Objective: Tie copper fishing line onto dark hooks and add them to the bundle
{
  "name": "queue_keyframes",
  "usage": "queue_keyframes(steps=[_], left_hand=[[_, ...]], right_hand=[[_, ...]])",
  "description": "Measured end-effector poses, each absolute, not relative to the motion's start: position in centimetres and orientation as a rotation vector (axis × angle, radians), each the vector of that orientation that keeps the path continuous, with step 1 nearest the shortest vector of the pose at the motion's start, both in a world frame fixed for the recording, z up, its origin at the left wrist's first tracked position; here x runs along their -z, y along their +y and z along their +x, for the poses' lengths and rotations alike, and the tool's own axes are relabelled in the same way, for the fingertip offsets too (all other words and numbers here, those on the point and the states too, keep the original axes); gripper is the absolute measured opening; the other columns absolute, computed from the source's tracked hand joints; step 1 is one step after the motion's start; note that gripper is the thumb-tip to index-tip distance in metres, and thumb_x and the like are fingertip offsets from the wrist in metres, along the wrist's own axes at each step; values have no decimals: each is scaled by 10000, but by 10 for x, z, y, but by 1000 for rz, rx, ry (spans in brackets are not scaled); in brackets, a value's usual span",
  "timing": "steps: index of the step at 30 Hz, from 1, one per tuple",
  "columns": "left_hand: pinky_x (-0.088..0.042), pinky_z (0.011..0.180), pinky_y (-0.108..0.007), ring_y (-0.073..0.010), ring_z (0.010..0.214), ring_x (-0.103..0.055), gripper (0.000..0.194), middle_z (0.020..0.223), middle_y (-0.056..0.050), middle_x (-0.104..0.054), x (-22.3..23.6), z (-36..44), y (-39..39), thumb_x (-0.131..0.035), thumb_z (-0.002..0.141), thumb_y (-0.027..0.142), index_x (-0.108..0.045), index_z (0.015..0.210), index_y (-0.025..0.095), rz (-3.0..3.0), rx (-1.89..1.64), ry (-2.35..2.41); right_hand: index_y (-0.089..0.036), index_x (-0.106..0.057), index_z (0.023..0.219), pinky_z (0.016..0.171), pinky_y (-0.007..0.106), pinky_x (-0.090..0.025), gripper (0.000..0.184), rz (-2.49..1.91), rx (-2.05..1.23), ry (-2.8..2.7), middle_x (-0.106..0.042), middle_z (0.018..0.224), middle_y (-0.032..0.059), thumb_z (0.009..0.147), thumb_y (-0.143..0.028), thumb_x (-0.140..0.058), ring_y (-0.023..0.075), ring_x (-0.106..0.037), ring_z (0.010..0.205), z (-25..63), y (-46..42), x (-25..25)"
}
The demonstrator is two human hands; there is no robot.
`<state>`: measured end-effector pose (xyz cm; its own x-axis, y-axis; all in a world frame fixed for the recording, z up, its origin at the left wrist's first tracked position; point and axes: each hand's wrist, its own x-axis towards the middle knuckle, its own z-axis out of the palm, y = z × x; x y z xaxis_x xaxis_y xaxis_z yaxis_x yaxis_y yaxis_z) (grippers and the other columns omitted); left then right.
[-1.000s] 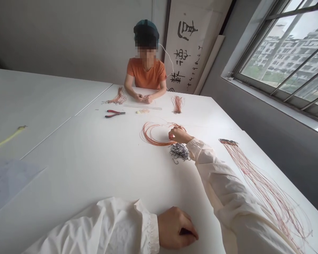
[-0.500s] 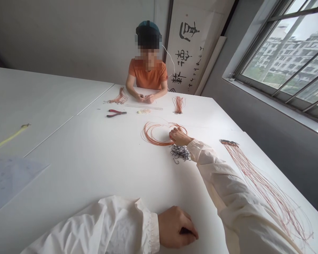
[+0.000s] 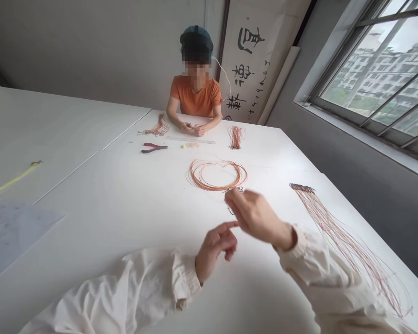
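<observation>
My right hand point(image 3: 257, 214) hovers above the table just in front of a coil of orange cord point(image 3: 217, 174). It is blurred by motion, and its fingertips look pinched together; whatever they hold is too fine to see. It covers most of a small pile of dark metal hooks point(image 3: 239, 189). My left hand point(image 3: 214, 247) is lifted off the table close below the right one. Its index finger points at the right hand, the other fingers are loosely curled, and nothing shows in it.
A fan of long red strands point(image 3: 348, 246) lies to the right. Red-handled pliers point(image 3: 153, 148), a clear ruler point(image 3: 191, 139) and cord bundles point(image 3: 235, 137) lie further back. A person in an orange shirt point(image 3: 195, 96) works at the far edge. A paper sheet point(image 3: 17, 227) lies to the left.
My right hand has pulled back from the orange coil toward me. My left hand has lifted off the table and unfolded its index finger toward the right hand.
</observation>
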<state>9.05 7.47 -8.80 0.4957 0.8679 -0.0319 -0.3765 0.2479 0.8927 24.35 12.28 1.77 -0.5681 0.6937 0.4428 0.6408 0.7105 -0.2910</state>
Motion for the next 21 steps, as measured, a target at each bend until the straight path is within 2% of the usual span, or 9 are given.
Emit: queue_keyframes(steps=[3, 6, 9, 11, 13, 15, 18, 19, 21], left_hand=[[-294, 464, -203, -85, 535, -403, 405, 614, 22, -443, 69, 75, 93, -532, 916, 465, -663, 1057, 109, 1016, -1049, 719], [-267, 458, -211, -75, 484, -367, 447, 555, 30, -430, 57, 63, 97, -462, 951, 491, -658, 860, 100, 1067, -964, 854], [-328, 494, -230, -95, 515, -422, 452, 575, 10, -485, 43, 54, 96, -433, 966, 486, -613, 771, 120, 1163, -993, 894], [-426, 627, -258, -124, 653, -512, 420, 701, -29, -566, 29, 47, 97, -431, 981, 439, -624, 772, 129, 1315, -1090, 904], [-443, 857, -292, -173, 935, -566, 373, 984, -84, -629, 13, 41, 98, -442, 988, 391, -661, 826, 136, 1476, -1212, 904], [-438, 904, -316, -194, 1005, -563, 338, 1116, -99, -617, 0, 36, 98, -441, 990, 372, -682, 913, 148, 1522, -1213, 880], [-472, 693, -298, -138, 690, -545, 320, 865, -55, -628, -9, 31, 92, -449, 984, 389, -670, 1037, 163, 1457, -1041, 860], [-467, 645, -287, -123, 633, -518, 301, 795, -36, -607, -10, 31, 89, -484, 969, 391, -661, 1063, 166, 1434, -986, 850], [-485, 633, -285, -129, 657, -538, 264, 787, -28, -587, -9, 32, 82, -600, 908, 360, -648, 1079, 165, 1416, -927, 797]], right_hand=[[-227, -486, 978, 616, 321, -385, 152, -965, -574, -2399, -629, 712, 35, 998, -175, -345, 173, -530, 574, 239, 82, 24], [-231, -494, 1039, 624, 320, -449, 136, -959, -1108, -1988, -693, 828, 60, 1017, -275, -367, 179, -594, 651, 243, 67, 49], [-239, -439, 1263, 832, 410, -489, 282, -815, -1460, -1484, -697, 1133, 129, 997, -331, -441, 225, -661, 928, 248, 65, 47], [-262, -355, 1397, 957, 473, -443, 459, -722, -1597, -1284, -616, 1311, 143, 963, -315, -496, 257, -630, 1103, 249, 65, 36], [-291, -284, 1470, 1001, 510, -420, 598, -651, -1689, -1203, -547, 1401, 128, 926, -290, -531, 281, -590, 1196, 248, 63, 25], [-318, -231, 1507, 1014, 538, -413, 685, -603, -1721, -1208, -535, 1416, 108, 902, -288, -552, 295, -569, 1230, 245, 60, 17], [-356, -148, 1534, 1028, 559, -400, 759, -568, -1704, -1278, -528, 1425, 86, 904, -309, -568, 297, -545, 1258, 240, 54, 13], [-363, -128, 1538, 1032, 557, -395, 771, -558, -1696, -1303, -527, 1426, 81, 909, -312, -572, 293, -535, 1268, 239, 52, 12], [-370, -106, 1542, 1040, 547, -388, 783, -553, -1685, -1349, -536, 1418, 76, 919, -316, -578, 281, -516, 1285, 237, 49, 11]])
